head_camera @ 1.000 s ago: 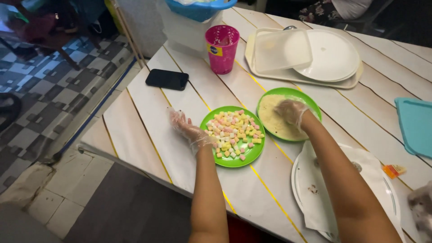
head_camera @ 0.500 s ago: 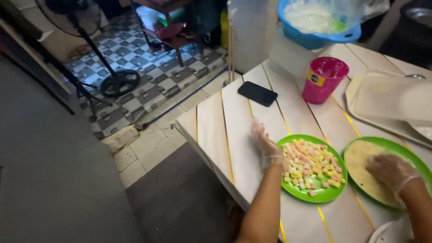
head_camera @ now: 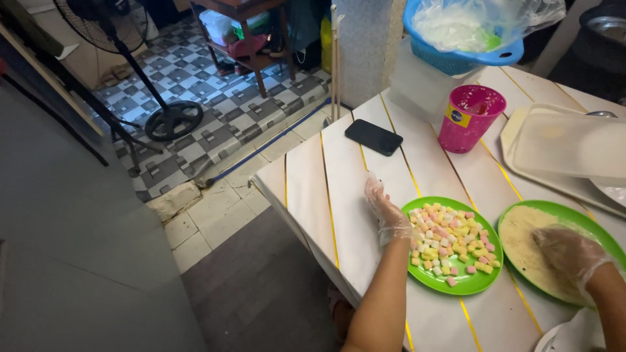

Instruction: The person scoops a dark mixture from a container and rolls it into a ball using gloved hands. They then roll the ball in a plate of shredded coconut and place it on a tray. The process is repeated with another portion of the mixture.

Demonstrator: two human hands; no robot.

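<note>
My left hand (head_camera: 387, 212), in a clear plastic glove, rests flat on the white slatted table (head_camera: 339, 195) against the left rim of a green plate (head_camera: 469, 281) heaped with small pink, yellow and white marshmallow pieces (head_camera: 450, 242). To its right my right hand (head_camera: 568, 253), also gloved, lies on a second green plate (head_camera: 567, 212) covered with pale crumbs (head_camera: 528, 238); the fingers curl down into the crumbs, and what they hold is hidden.
A black phone (head_camera: 373, 137) lies on the table beyond the plates. A pink cup (head_camera: 469, 117), a blue basket with a plastic bag (head_camera: 466, 39) and a pale tray with a clear box (head_camera: 567, 150) stand behind. A floor fan (head_camera: 156, 98) stands on the tiles left.
The view has swung left and down toward the floor, so the plates now sit at the right. Both hands stay where they were on the plates.
</note>
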